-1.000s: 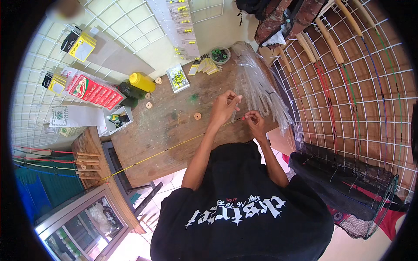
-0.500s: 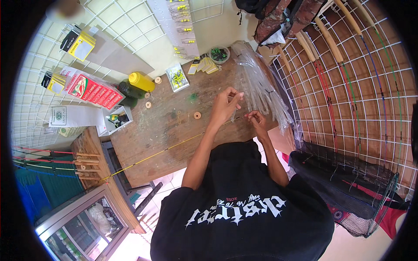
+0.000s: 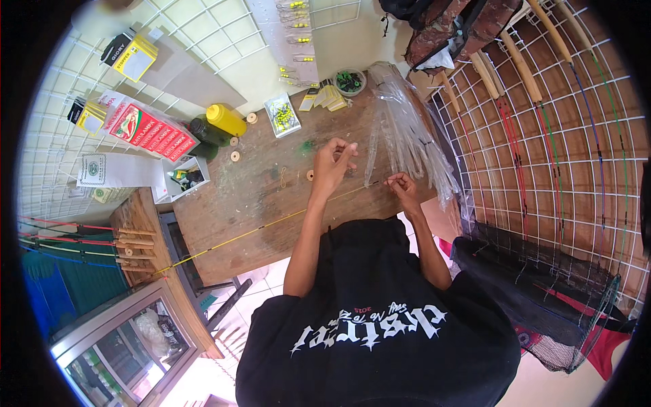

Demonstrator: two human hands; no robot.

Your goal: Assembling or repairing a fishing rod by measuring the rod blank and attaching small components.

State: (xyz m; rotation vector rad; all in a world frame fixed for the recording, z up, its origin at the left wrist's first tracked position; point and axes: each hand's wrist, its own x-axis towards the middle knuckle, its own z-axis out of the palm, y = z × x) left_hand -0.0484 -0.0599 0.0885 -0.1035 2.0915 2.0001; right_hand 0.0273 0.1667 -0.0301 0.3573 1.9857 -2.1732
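Note:
A thin yellow line (image 3: 237, 237) with dark marks runs taut across the wooden table (image 3: 230, 197), from the lower left toward my right hand (image 3: 405, 193). The thumb and fingertips of that hand are pinched at the line's right end. My left hand (image 3: 333, 165) is raised over the table, thumb and fingers pressed together; anything between them is too small to make out. A small round wooden spool (image 3: 310, 175) lies beside my left wrist. Long clear plastic sleeves (image 3: 407, 136) lie in a bundle beyond my right hand.
Along the back stand a yellow bottle (image 3: 226, 120), a white tray of yellow-green beads (image 3: 282, 115) and a tub of dark green pieces (image 3: 350, 82). A white box (image 3: 182, 180) sits at the left edge. Wire racks (image 3: 542, 156) with wooden-handled rods rise at right.
My left hand has moved to the left, away from the plastic sleeves. My right hand stays nearly in place, still pinched. The whole view has shifted slightly.

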